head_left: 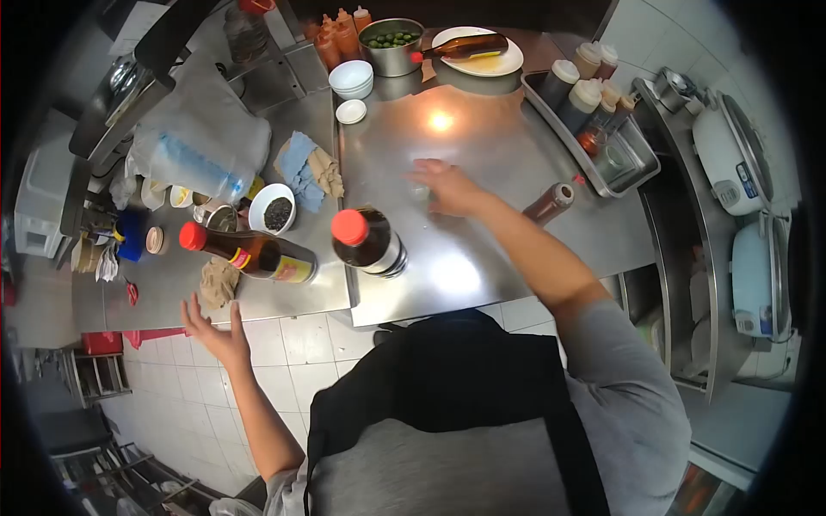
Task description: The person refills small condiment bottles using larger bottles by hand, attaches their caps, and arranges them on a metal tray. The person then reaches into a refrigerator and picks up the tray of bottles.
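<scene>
Across the brushed-steel worktop, from my remote seat, I see a warm glare toward the back and a whiter one near the front edge. Above the middle of it, the right hand reaches out palm down, fingers apart and nothing visibly gripped; I cannot tell whether it touches the steel. The left hand is just off the front edge, fingers spread and holding nothing, near a crumpled tan cloth. Between the hands, by the seam, is a red-capped dark bottle; a second red-capped bottle is to its left, near a white bowl of dark grains. At the back I make out a steel pot of green pieces and an oval plate with a brown bottle lying on it. Rightward, a metal tray holds squeeze bottles, and two rice cookers line the wall. White tiles cover the floor.
</scene>
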A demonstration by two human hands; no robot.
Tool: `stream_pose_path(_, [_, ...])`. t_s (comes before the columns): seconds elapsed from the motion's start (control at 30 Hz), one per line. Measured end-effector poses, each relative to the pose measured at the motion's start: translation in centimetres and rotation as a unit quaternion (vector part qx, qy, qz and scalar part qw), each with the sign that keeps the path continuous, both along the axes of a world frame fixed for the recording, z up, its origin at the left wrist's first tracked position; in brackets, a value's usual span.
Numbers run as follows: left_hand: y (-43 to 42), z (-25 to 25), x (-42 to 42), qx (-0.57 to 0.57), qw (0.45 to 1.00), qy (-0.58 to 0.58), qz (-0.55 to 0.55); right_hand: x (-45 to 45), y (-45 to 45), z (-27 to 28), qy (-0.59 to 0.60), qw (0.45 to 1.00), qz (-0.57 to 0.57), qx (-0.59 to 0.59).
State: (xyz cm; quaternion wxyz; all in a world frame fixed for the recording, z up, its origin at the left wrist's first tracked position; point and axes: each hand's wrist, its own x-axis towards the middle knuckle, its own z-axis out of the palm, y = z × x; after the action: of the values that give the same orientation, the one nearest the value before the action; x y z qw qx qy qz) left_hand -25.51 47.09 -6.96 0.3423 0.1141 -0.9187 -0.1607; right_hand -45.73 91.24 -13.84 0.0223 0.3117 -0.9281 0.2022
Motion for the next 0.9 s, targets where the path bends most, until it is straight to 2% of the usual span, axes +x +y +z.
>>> stream_pose_path(0.03, [1.9, 1.4, 1.4, -0.007, 1.000, 0.011, 0.008, -0.3, -0.7, -1.5, 0.010, 0.998, -0.015, 0.061])
stream_pose_path(0.1, [5.4, 4.0, 3.7, -0.046, 0.997, 0.062, -0.019, -1.1, -1.2, -4.9, -0.025, 0.999, -0.019, 0.025])
stream_pose_path(0.17, [8.6, 4.5, 5.5, -0.050, 0.991, 0.102, -0.072, -0.4, -0.8, -4.9, -0.049, 0.997, -0.024, -0.045])
stream_pose_path(0.23, [11.1, 4.2, 6.8, -0.023, 0.979, 0.131, -0.154, 3.2, -0.5, -0.4, -0.061, 0.985, -0.035, -0.156])
stream_pose_path(0.27, [12.5, 3.2, 7.0, 0.019, 0.969, 0.135, -0.206, 5.6, 0.5, 4.0, -0.104, 0.967, -0.041, -0.231])
stream_pose_path(0.3, [13.9, 2.7, 7.3, 0.023, 0.967, 0.093, -0.235, 7.3, 2.2, 7.2, -0.105, 0.965, -0.051, -0.233])
stream_pose_path(0.33, [15.5, 2.4, 6.9, 0.085, 0.949, 0.063, -0.298, 8.8, 4.6, 10.1, -0.106, 0.965, -0.059, -0.233])
stream_pose_path(0.37, [17.0, 2.8, 6.8, 0.091, 0.944, -0.021, -0.317, 10.2, 7.1, 13.1, -0.046, 0.977, -0.097, -0.185])
stream_pose_path(0.47, [20.2, 0.4, 5.1, 0.322, 0.833, -0.180, -0.412, 11.7, 14.7, 17.9, 0.102, 0.984, -0.148, -0.007])
stream_pose_path(0.5, [21.3, -0.5, 4.2, 0.367, 0.796, -0.222, -0.427, 11.6, 16.1, 18.4, 0.095, 0.972, -0.189, 0.101])
stream_pose_path(0.53, [22.8, -0.8, 3.4, 0.415, 0.758, -0.237, -0.444, 10.8, 17.9, 17.4, 0.085, 0.968, -0.181, 0.152])
stream_pose_path(0.6, [25.6, -1.7, 0.6, 0.437, 0.694, -0.274, -0.502, 9.3, 19.1, 15.2, 0.057, 0.956, -0.140, 0.250])
stream_pose_path(0.67, [29.3, -1.3, -2.1, 0.406, 0.678, -0.293, -0.538, 8.3, 18.6, 15.2, 0.038, 0.937, -0.094, 0.333])
stream_pose_path(0.77, [35.1, -1.7, -5.9, 0.377, 0.686, -0.301, -0.544, 6.9, 17.6, 14.8, 0.058, 0.905, -0.024, 0.421])
stream_pose_path(0.9, [42.5, -3.6, -10.1, 0.325, 0.743, -0.259, -0.525, 6.3, 17.1, 14.8, 0.066, 0.902, 0.043, 0.425])
